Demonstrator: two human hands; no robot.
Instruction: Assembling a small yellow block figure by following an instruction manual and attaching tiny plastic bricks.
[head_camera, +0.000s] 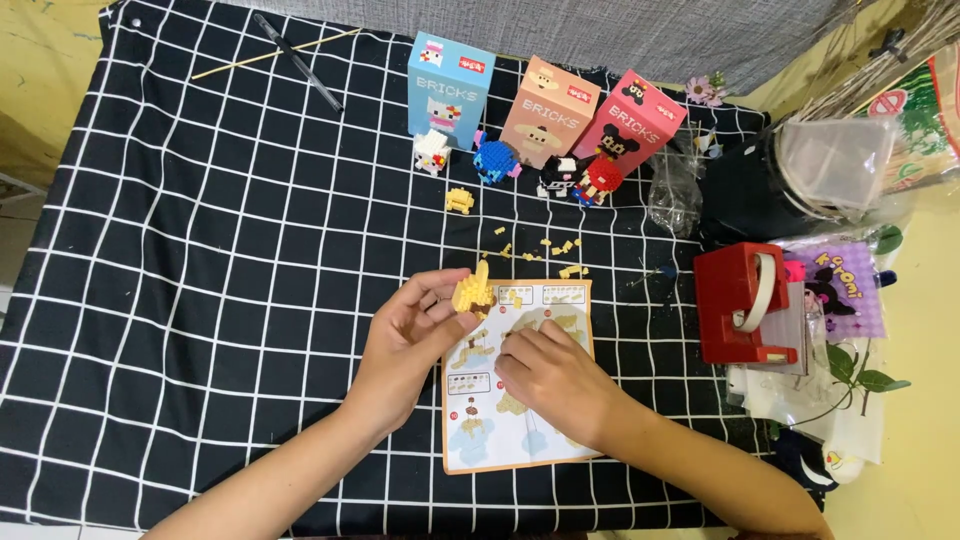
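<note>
Right in close, the printed paper instruction sheet with its orange border (520, 420) lies flat on the black cloth with a white grid (200, 300), and everything here reads off that sheet. The right hand (545, 375) rests palm down on the middle of the sheet, fingers curled and pressed to the paper; whether anything sits under the fingertips cannot be told. The left hand (410, 335) comes in over the sheet's left edge, thumb and fingers pinched around a small yellow block build (473, 290), held up just above the sheet's top left corner. The two hands sit close together but not touching.

Just past the sheet's top edge, loose yellow bricks (545, 248) lie scattered on the cloth. To the right of the sheet stands a red tape dispenser (740, 305).

Farther beyond the sheet, a row of small finished block figures (555, 170) stands in front of three upright cardboard boxes: blue (450, 85), tan (550, 105) and pink (630, 120). Far off past the sheet's upper left, a dark pen (300, 62) lies slantwise on the cloth.
</note>
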